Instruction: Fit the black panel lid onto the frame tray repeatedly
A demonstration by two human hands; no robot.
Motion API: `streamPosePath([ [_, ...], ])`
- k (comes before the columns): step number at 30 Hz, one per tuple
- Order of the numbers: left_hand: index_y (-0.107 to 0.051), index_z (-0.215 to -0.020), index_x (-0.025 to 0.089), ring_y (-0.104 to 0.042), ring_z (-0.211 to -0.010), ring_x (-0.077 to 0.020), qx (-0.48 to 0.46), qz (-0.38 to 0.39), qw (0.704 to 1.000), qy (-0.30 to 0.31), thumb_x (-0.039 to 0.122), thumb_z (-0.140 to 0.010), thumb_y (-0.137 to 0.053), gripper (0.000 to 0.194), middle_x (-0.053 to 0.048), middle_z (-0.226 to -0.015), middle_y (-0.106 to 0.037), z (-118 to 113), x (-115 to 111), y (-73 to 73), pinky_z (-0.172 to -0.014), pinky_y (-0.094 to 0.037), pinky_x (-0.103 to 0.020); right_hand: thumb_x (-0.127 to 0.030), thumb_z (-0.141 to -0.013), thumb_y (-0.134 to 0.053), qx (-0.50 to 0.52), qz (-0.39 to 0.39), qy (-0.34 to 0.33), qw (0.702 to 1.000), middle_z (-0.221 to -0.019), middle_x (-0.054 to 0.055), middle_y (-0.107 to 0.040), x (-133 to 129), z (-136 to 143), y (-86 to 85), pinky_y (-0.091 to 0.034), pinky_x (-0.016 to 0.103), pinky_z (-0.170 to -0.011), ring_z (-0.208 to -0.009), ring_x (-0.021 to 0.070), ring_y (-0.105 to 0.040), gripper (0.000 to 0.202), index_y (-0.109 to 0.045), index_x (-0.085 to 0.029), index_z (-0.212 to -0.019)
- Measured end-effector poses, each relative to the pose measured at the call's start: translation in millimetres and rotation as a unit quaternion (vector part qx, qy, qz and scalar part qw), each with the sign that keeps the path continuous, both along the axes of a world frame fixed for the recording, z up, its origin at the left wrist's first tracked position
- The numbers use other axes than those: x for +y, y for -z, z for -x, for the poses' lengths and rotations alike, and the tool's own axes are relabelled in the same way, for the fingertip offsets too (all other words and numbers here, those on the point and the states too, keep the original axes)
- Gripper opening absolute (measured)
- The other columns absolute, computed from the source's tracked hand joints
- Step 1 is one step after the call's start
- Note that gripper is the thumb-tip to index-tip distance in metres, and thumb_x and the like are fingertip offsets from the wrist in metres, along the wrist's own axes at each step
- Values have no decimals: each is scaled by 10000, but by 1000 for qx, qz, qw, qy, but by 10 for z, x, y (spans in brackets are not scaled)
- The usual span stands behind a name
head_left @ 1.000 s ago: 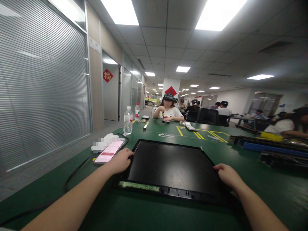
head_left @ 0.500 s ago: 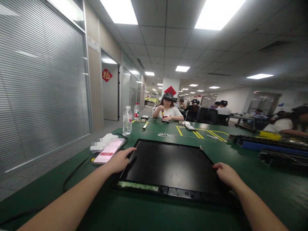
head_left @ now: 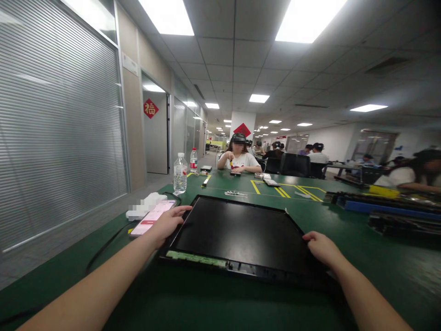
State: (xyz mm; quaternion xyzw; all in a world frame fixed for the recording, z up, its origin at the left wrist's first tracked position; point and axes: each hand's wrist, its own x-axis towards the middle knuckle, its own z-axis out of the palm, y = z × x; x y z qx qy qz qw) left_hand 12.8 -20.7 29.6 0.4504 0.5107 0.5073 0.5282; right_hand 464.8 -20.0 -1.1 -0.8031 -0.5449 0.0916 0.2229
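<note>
A black flat display panel [head_left: 237, 232] in a thin dark frame lies in front of me, its near side slightly blurred. Along its near left edge runs a narrow green circuit board [head_left: 196, 258]. My left hand [head_left: 169, 225] is at the panel's left edge with its fingers stretched out and apart, the fingertips touching the rim. On the opposite side, my right hand [head_left: 322, 248] grips the right edge, thumb on top and the other fingers mostly hidden underneath. A phone [head_left: 151, 219] with a lit pink screen is just beyond my left hand.
The green table [head_left: 213, 303] carries a large water bottle [head_left: 180, 174], a smaller red-capped bottle [head_left: 193, 160] and small metal pieces [head_left: 236, 194]. Long dark and blue parts [head_left: 372, 208] lie at the right. A person [head_left: 241, 158] across the table holds a yellow-handled tool.
My left hand's fingers have straightened and loosened at the panel's left edge. The panel's far edge sits slightly higher in view. My right hand keeps its grip.
</note>
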Motion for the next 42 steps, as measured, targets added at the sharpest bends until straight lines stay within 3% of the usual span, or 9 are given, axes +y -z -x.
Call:
streamPosePath([
  [5,-575,-1089,153,-644,-519,-183,-34,44,998,-38,21,-623,-498,490,-51,-751,-709,-19,-3,-47,-459,-507,-270,-68,-624,-441,-3,0,1,1000,-937,85,-681,2,-14,7,-457,293,-717,-876,228,-614,318,-664,-178,-822],
  [11,-462,-1194,150,-637,-494,-184,-78,57,995,-29,37,-647,-482,559,-11,-588,-655,-17,76,7,-470,-510,-274,-77,-632,-436,-8,5,3,1000,-943,89,-681,-22,21,-24,-457,302,-726,-876,230,-613,318,-667,-170,-830],
  [24,-428,-1208,178,-649,-482,-194,-129,66,989,22,26,-618,-638,644,-14,-615,-682,28,135,88,-492,-526,-305,-82,-642,-428,-18,11,1,1000,-951,92,-678,-26,22,-28,-453,284,-711,-883,222,-612,337,-669,-164,-863],
  [31,-598,-1021,135,-671,-560,-215,-113,82,988,72,85,-601,-682,432,-52,-666,-716,-21,15,11,-567,-545,-328,-79,-630,-441,-17,1,-2,1000,-935,84,-687,4,-12,17,-453,284,-727,-881,223,-616,322,-680,-175,-824],
  [37,-659,-811,113,-652,-511,-207,-38,77,996,34,59,-563,-600,261,-32,-511,-674,-46,-12,-8,-486,-504,-271,-72,-628,-441,-7,-7,-1,1000,-936,79,-688,40,-59,64,-454,278,-740,-878,213,-618,322,-677,-181,-817],
  [42,-669,-691,135,-642,-530,-216,29,47,998,7,282,-597,-672,175,-40,-536,-679,-41,-20,30,-501,-482,-278,-68,-611,-451,5,-12,3,1000,-886,67,-694,22,-45,45,-460,277,-720,-835,205,-627,308,-676,-194,-780],
])
